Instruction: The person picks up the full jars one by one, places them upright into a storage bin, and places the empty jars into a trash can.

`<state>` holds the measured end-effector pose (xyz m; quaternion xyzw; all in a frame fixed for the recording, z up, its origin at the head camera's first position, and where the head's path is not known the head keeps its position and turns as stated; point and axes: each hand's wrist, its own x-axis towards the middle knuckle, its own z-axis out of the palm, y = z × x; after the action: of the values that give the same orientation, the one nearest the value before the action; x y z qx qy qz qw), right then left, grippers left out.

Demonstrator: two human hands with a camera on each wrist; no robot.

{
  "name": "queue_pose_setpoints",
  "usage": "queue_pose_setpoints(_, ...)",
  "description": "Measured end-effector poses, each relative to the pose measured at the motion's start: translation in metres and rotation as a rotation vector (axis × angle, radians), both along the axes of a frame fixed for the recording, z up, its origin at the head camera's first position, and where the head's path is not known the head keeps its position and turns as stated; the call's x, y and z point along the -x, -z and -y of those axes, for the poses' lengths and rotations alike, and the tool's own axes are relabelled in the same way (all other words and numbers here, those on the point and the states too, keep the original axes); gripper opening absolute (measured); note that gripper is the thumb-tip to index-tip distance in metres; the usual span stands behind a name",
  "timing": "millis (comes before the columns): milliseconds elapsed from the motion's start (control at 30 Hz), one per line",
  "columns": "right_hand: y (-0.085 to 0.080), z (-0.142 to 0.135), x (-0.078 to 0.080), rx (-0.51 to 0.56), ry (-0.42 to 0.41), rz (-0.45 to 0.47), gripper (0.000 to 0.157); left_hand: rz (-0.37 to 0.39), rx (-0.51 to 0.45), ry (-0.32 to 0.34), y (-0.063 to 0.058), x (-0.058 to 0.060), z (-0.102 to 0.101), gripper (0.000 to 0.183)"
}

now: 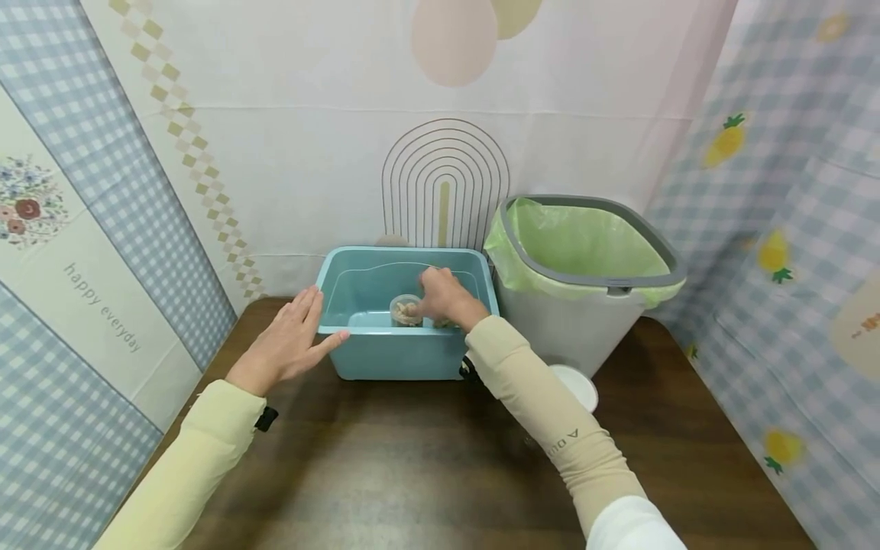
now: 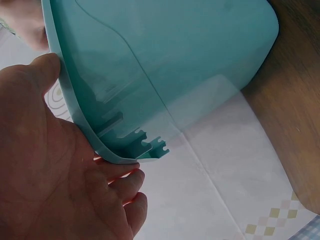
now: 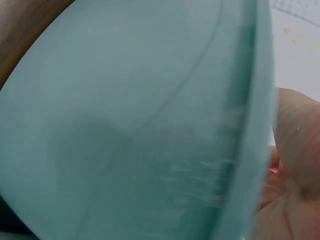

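Note:
A light-blue plastic tub (image 1: 399, 355) stands on the brown table against the back wall. At its front left corner my left hand (image 1: 285, 340) rests on the rim, thumb along the front edge and fingers nearly straight. In the left wrist view the thumb (image 2: 46, 70) touches the rim. My right hand (image 1: 443, 294) reaches down inside the tub with bent fingers, beside a small clear cup (image 1: 406, 312) of pale beige pieces. The front wall and the hand itself hide its fingertips; I cannot tell what they hold. In the right wrist view the tub wall (image 3: 125, 100) covers most of that hand.
Right of the tub stands a grey-white trash bin (image 1: 550, 321) with a grey rim and a green bag liner (image 1: 584, 237). A white round lid-like thing (image 1: 576, 388) lies in front of it, partly behind my right forearm. Patterned cloth (image 1: 289, 153) lines the walls.

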<state>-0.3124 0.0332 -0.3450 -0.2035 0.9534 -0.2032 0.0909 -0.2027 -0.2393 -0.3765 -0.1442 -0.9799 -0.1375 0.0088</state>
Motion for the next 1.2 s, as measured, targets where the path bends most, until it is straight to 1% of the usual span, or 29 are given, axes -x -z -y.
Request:
queue_pose_setpoints(33, -0.003, -0.001, -0.003, -0.004, -0.005, -0.011, 0.035, 0.003, 0.001, 0.0, 0.0, 0.0, 0.0, 0.096)
queue_pose_setpoints(67, -0.007, -0.002, -0.006, -0.007, -0.008, -0.023, 0.04, 0.005, 0.002, 0.0, 0.0, 0.0, 0.0, 0.096)
queue_pose_setpoints(133, -0.014, -0.005, -0.012, -0.012, -0.013, -0.032, 0.057, 0.003, 0.003, 0.001, 0.0, 0.0, 0.0, 0.096)
queue_pose_setpoints(200, -0.02, -0.008, -0.018, -0.019, -0.024, -0.044, 0.069, 0.004, 0.001, 0.003, 0.001, 0.0, 0.0, 0.096)
queue_pose_setpoints(333, -0.032, -0.015, -0.031, -0.033, -0.062, -0.071, 0.073, 0.0, -0.001, 0.002, 0.003, -0.001, 0.0, 0.096)
queue_pose_setpoints(500, -0.047, -0.026, -0.056, -0.028, -0.113, -0.173, 0.071, -0.009, 0.0, -0.003, 0.006, -0.002, 0.0, 0.096)
queue_pose_setpoints(633, -0.059, -0.04, -0.077, -0.011, -0.143, -0.243, 0.073, -0.024, 0.005, 0.005, 0.003, -0.002, 0.0, 0.095)
queue_pose_setpoints(767, -0.07, -0.06, -0.096, -0.002, -0.156, -0.297, 0.079, -0.033, 0.008, 0.013, -0.001, 0.0, 0.0, 0.094)
queue_pose_setpoints(933, -0.082, -0.089, -0.115, -0.025, -0.176, -0.362, 0.087, -0.027, 0.009, 0.011, -0.001, 0.0, 0.0, 0.095)
queue_pose_setpoints(1133, -0.092, -0.128, -0.13, -0.099, -0.222, -0.446, 0.093, -0.019, 0.015, 0.006, 0.001, -0.001, 0.001, 0.096)
queue_pose_setpoints(1200, -0.095, -0.142, -0.133, -0.126, -0.219, -0.46, 0.094, -0.03, 0.015, 0.011, 0.002, 0.0, 0.0, 0.096)
